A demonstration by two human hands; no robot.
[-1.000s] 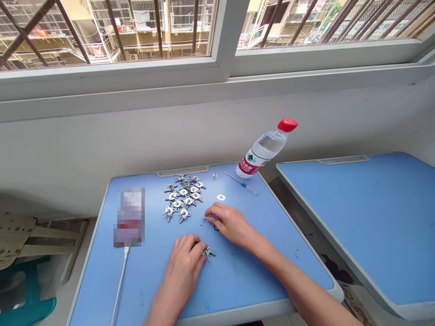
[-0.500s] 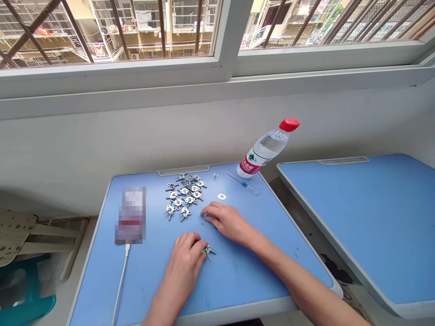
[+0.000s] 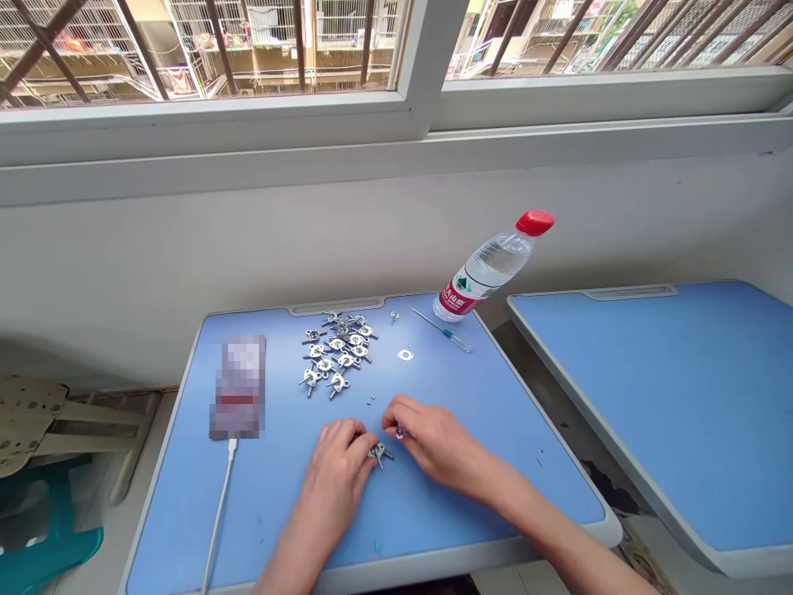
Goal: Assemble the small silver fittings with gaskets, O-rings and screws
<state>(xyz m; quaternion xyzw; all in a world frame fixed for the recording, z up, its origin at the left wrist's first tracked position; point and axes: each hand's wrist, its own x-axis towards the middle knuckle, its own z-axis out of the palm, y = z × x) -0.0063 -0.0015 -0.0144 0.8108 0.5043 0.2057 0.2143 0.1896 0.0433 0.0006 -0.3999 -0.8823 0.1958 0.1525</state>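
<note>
My left hand (image 3: pixel 339 453) is closed on a small metal flanged fitting with stub pipes (image 3: pixel 380 454), pressing it against the blue tabletop. To its right my right hand (image 3: pixel 427 434) is closed around a small object with a round, shiny end (image 3: pixel 400 432); most of that object is hidden by the fingers. The right fingertips are a short way from the fitting and apart from it. Tiny metal bits, perhaps screws (image 3: pixel 370 401), lie just beyond the hands. Farther back is a loose pile of several similar metal fittings (image 3: pixel 338 345).
A flat oval metal plate (image 3: pixel 405 355) and a small metal part (image 3: pixel 395 316) lie behind my right hand. Near the back edge are a thin screwdriver-like tool (image 3: pixel 446 334) and a water bottle (image 3: pixel 483 277). A blurred phone (image 3: pixel 239 388) with a white cable (image 3: pixel 221 504) lies left.
My right hand has moved toward me and right, away from the tiny metal bits and closer to the fitting. My left hand keeps its hold on the fitting.
</note>
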